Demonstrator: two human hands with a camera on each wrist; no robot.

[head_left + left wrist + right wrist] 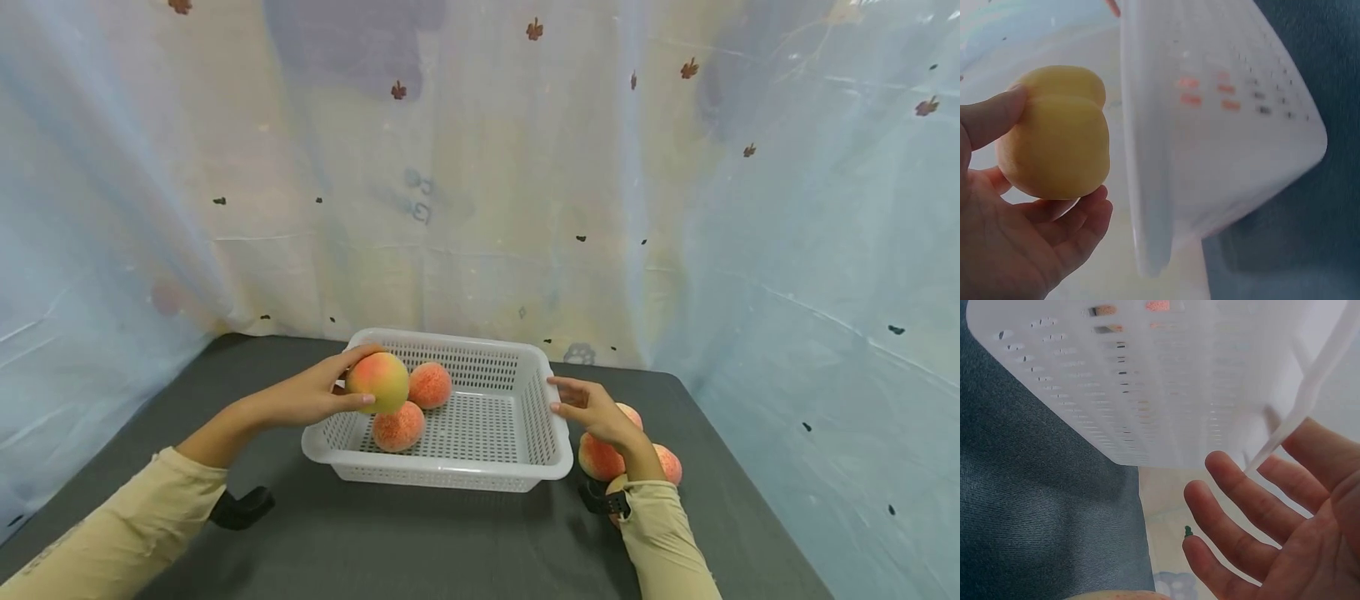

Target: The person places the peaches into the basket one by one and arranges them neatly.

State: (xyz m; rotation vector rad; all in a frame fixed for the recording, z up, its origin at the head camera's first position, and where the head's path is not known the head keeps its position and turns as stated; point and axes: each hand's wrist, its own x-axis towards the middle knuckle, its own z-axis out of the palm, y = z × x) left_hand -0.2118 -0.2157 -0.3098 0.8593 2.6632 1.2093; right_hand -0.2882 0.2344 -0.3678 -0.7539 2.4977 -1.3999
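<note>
My left hand (318, 392) holds a yellow-and-red peach (379, 382) over the left end of a white perforated plastic basket (480, 477). In the left wrist view, the thumb lies on one side of the peach (1060, 137) and the fingers curve beneath it, beside the basket's rim (1144, 156). Two fuzzy orange-red peaches, one nearer (398, 427) and one farther (431, 385), lie inside the basket. At its right end my right hand (592, 410) pinches the rim between thumb and fingers. The other fingers (1235, 540) extend loosely outside the basket wall.
Several more peaches (599, 458) lie on the dark grey table (420, 550) to the right of the basket, partly hidden under the right forearm. A pale patterned curtain (487, 208) hangs along the back and sides. Both wrists wear black straps (242, 508).
</note>
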